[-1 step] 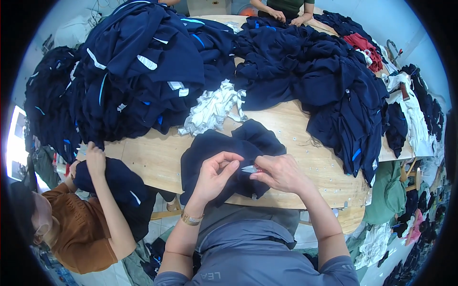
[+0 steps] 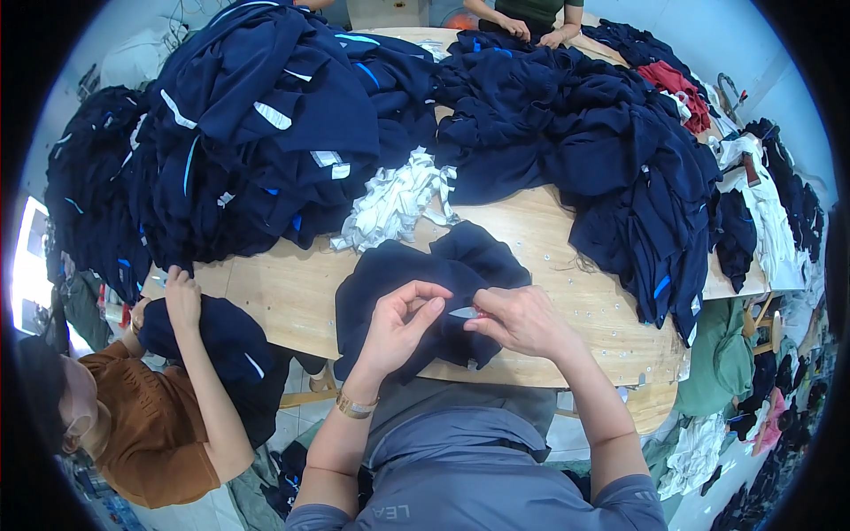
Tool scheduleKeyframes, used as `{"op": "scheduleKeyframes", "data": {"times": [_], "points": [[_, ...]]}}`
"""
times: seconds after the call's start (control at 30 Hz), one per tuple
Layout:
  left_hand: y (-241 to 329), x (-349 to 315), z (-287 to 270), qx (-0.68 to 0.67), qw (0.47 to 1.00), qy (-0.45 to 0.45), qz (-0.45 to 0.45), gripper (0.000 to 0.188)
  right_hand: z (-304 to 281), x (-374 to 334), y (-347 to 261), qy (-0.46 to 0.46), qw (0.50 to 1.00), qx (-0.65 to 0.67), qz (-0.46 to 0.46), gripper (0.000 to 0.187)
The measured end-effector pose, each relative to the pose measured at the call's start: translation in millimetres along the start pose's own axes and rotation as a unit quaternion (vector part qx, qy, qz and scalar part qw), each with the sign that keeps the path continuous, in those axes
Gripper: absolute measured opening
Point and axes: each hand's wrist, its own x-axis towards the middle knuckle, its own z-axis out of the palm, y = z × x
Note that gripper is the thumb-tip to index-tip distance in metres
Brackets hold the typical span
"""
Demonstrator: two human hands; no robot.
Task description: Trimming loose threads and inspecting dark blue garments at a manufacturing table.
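Note:
A dark navy garment [image 2: 390, 265] lies bunched on the table in front of me. Above it, my right hand [image 2: 522, 320] is closed around small thread snips [image 2: 462, 312] with a red part showing at the grip. Their silver blades are together and point left, toward my other hand. My left hand [image 2: 403, 326] is closed in a loose pinch just left of the blade tips, thumb and index finger near each other. Whatever lies between those fingers, perhaps nothing, is too small to make out.
Just beyond the garment sits a heap of white fabric strips [image 2: 394, 208]. Large navy garment piles stand at the left [image 2: 266, 115] and right [image 2: 611, 168] of the wooden table [image 2: 531, 221]. A co-worker in brown [image 2: 150, 425] handles navy cloth at the left; another person's hands [image 2: 531, 34] work at the far side.
The snips' blades, slightly apart before, have come together. The left co-worker's raised hand has shifted a little. My hands have stayed in place.

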Motion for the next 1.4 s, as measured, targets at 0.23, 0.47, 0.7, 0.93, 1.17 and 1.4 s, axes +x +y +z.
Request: {"op": "scheduleKeyframes", "data": {"times": [0.23,0.47,0.7,0.93,1.17,1.4], "points": [[-36.9,1.7,4.5,-0.145,0.984,0.100,-0.018,0.010,11.7,-6.1,7.5,0.126,0.953,0.212,0.176,0.031],[-70.2,-13.2,22.0,-0.535,0.791,-0.036,-0.294,0.027,63.3,-29.8,22.8,0.115,0.849,0.455,0.242,0.023],[-44.6,-6.9,52.0,-0.416,0.839,-0.034,-0.348,0.019,46.6,-43.6,7.9,0.171,0.718,0.614,0.280,0.025],[-4.8,-2.4,51.1,-0.393,0.899,-0.042,-0.190,0.015,29.1,-50.4,-1.7,0.312,0.710,0.598,0.200,0.040],[-30.1,-5.4,53.0,-0.355,0.919,0.047,-0.163,0.013,41.0,-47.6,-8.4,0.309,0.829,0.407,0.226,0.020],[-33.9,-5.3,57.4,-0.236,0.969,0.028,-0.074,0.021,39.1,-29.2,-16.5,0.317,0.911,0.234,0.123,0.023]]}}
